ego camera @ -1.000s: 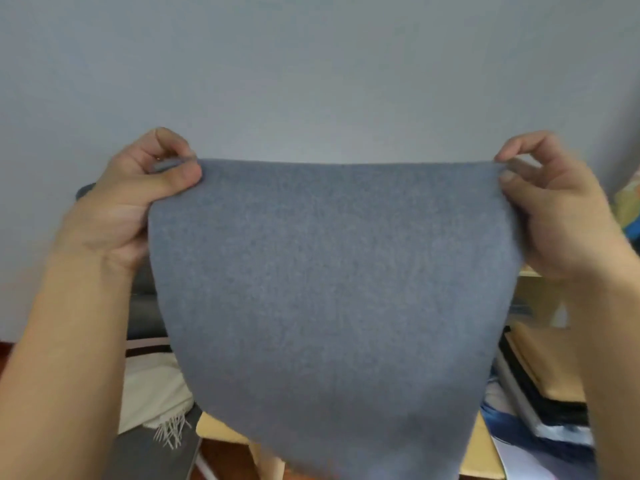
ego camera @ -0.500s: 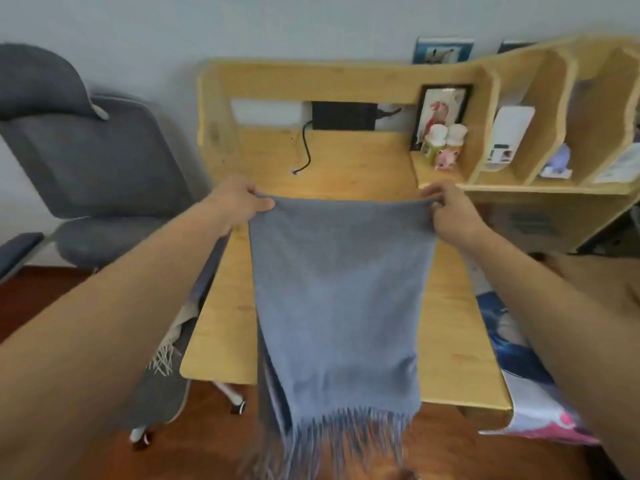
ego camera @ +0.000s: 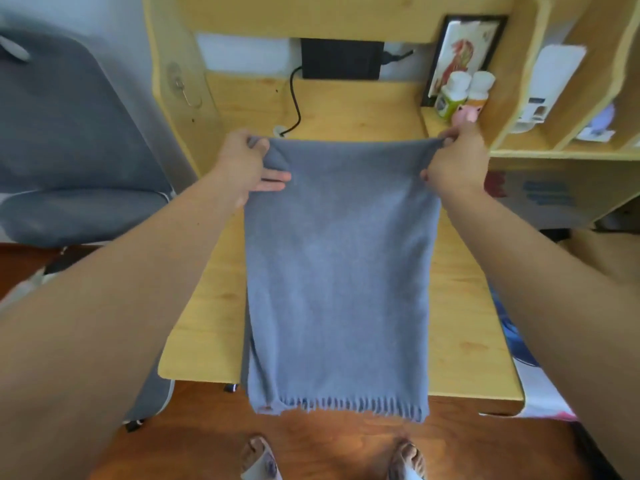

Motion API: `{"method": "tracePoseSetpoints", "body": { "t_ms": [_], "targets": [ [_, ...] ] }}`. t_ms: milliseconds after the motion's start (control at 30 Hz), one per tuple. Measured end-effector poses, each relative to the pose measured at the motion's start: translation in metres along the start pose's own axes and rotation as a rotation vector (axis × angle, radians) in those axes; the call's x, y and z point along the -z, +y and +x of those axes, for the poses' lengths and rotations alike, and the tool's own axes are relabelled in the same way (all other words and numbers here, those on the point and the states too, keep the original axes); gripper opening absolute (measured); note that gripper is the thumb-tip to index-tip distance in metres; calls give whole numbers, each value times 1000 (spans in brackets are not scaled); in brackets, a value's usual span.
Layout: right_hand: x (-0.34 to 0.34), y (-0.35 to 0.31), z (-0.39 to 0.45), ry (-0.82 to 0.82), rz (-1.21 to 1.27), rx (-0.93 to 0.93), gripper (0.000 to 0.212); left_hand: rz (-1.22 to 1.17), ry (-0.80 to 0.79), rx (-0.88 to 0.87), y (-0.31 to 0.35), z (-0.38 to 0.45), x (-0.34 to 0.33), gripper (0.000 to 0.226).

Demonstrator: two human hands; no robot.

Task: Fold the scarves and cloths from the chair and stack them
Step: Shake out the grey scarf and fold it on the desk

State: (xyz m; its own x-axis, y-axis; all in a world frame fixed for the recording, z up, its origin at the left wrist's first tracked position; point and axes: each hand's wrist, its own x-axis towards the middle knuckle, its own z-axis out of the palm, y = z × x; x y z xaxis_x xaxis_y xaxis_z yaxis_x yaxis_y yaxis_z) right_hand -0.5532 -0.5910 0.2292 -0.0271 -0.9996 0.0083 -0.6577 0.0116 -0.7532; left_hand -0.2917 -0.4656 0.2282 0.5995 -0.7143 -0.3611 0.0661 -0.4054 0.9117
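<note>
We are partway through folding one grey scarf [ego camera: 337, 265]: it hangs doubled over, its folded top edge stretched between our two hands above the wooden desk [ego camera: 207, 306], its length draped down over the desktop and its fringed ends dangling past the front edge toward the floor. Our judgement is that the lengthwise halving is done and the piece is being lowered to lie flat; the next move calls for setting it down squarely on the bare wood, keeping the top edge taut so the layers do not slide apart, then bringing the fringe up for another fold. Nothing folded shows on the desktop, so we take this for the start of the stack. The grey chair [ego camera: 69, 140] stands to our left, just beside the desk; something pale shows at its lower edge, too blurred to name. To the right, the shelf unit [ego camera: 519, 98] holds what we can make out in its open compartments: a framed picture [ego camera: 465, 46], two small bottles [ego camera: 464, 93] in front of it, a pink figure just beside them, and white items farther right, indistinct. Our left hand [ego camera: 247, 166] pinches the left corner between thumb and curled fingers, two fingers lying out over the cloth; our right hand [ego camera: 455, 161] is clamped on the right corner, fingers curled round it.
</note>
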Motion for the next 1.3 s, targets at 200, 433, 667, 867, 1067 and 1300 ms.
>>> {"method": "tracePoseSetpoints", "body": {
  "t_ms": [200, 433, 667, 867, 1067, 1300],
  "targets": [
    [35, -1, -28, 76, 183, -50, 23, -80, -55, -50, 7, -44, -1, 10],
    [58, -2, -30, 106, 374, -95, 21, 126, -144, -130, 15, -56, 23, 16],
    [-7, -2, 38, -10, 503, -331, 22, 135, -119, 43, 23, 49, -19, 18],
    [-27, 24, 54, -29, 568, -356, 25, -7, -104, -16, -10, 75, -27, 14],
    [-20, 61, -11, -48, 682, -334, 11, -221, -58, 9, -63, 37, -18, 11],
    [-69, 165, -113, -138, 317, -525, 10, -167, 39, 252, -194, -20, -6, 37]
  ]
}}
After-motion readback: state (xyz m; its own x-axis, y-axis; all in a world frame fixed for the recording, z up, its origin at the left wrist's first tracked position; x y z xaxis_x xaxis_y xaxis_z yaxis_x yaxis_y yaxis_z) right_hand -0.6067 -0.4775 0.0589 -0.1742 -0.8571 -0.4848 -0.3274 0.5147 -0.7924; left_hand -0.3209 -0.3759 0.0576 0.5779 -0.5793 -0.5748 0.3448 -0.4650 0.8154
